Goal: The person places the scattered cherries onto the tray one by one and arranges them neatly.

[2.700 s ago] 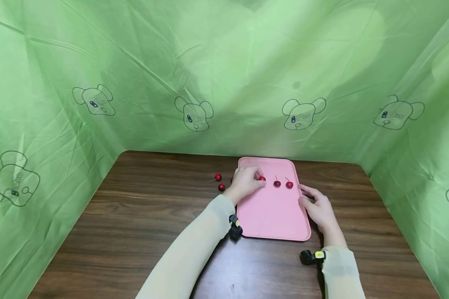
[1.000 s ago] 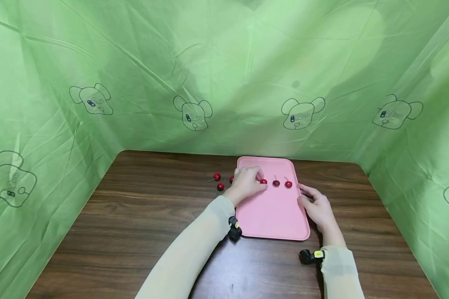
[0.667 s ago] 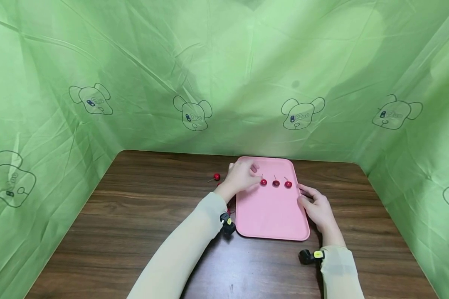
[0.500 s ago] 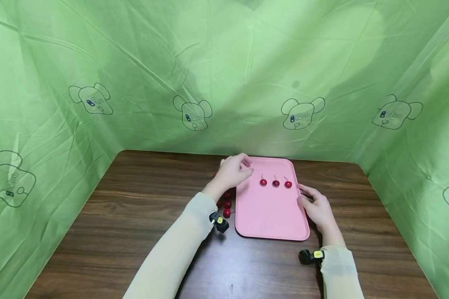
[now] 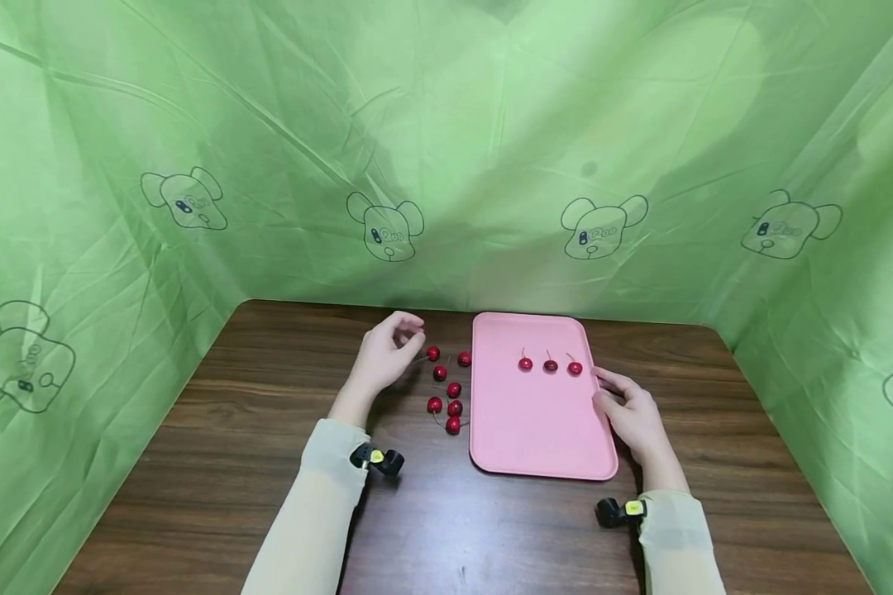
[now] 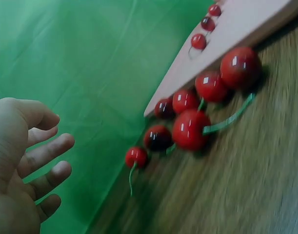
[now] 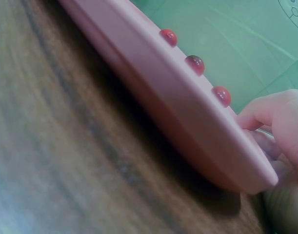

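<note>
My left hand (image 5: pixel 387 354) hovers over the table left of the loose cherries, fingers loosely bent and holding nothing; in the left wrist view its fingertips (image 6: pixel 61 169) are spread apart. My right hand (image 5: pixel 635 417) grips the right edge of a pink tray (image 5: pixel 543 430), thumb at the rim and fingers along its outer side. Three red cherries with stems stand in a row in the tray's upper right part: a left one (image 5: pixel 525 364), a dark middle one (image 5: pixel 551 365) and a right one (image 5: pixel 575 368). Several more cherries (image 5: pixel 454 408) lie left of the tray.
The dark wooden table (image 5: pixel 268 430) carries everything. A green cloth (image 5: pixel 484 157) with printed bear heads hangs behind it and at both sides. One loose cherry (image 5: pixel 465 359) lies right against the tray's left rim.
My left hand lets go of the leftmost cherry in the tray's row, then moves left off the tray and past the loose cherries, uncovering them. My right hand stays at the tray's edge.
</note>
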The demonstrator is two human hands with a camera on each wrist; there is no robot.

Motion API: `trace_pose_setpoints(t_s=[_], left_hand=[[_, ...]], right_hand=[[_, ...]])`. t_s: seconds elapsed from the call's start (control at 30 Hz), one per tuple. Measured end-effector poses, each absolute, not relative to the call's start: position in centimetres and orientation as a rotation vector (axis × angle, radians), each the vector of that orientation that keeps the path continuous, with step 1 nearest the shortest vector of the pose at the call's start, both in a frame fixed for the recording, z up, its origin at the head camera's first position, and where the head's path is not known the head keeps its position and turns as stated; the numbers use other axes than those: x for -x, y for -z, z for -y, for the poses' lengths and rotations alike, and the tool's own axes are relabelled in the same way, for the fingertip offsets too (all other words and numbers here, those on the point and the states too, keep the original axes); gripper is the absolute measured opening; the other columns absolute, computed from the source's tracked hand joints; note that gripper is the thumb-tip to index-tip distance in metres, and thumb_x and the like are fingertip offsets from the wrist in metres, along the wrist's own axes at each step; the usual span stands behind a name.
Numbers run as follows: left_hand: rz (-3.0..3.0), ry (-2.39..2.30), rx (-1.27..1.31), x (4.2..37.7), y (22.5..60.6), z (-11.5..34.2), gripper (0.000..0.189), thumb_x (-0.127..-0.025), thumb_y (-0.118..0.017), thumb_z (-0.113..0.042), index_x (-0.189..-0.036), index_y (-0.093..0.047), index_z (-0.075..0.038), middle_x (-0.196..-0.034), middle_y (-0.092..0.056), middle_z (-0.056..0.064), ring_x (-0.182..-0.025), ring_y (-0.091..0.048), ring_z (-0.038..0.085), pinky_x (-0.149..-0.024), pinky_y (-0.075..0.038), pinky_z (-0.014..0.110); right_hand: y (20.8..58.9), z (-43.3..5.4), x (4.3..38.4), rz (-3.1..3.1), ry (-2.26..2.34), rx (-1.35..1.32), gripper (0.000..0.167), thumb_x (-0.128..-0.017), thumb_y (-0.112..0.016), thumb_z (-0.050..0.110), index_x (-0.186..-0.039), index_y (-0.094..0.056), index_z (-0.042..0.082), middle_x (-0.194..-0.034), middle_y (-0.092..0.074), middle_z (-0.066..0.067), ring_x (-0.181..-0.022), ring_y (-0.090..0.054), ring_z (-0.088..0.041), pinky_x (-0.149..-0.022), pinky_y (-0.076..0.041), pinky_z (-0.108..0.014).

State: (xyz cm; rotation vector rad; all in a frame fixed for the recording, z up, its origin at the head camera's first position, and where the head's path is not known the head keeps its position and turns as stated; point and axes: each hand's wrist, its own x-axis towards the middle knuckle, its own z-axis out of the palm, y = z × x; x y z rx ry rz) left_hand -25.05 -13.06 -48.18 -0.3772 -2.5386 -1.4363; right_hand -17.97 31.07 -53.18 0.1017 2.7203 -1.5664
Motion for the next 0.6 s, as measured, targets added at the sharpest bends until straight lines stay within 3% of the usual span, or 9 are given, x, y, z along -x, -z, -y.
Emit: trace_pose_setpoints(t_s=[0.6], left_hand=[[2.531, 1.517, 0.292, 24.6, 51.1, 15.3, 0.031, -0.101, -0.075, -0.012, -0.131, -0.072, -0.003, -0.118, -0.079, 0.010, -0.101, -0.072, 0.027, -0.095, -0.055, 0.046]], right_hand=[[53.2, -31.2, 18.0, -2.712, 1.582, -0.106, 0.050, -0.111, -0.060, 0.014, -0.160, -0.054, 0.006, -0.155, -0.056, -0.026, -0.140, -0.058, -0.041, -0.089, -0.044, -0.006]])
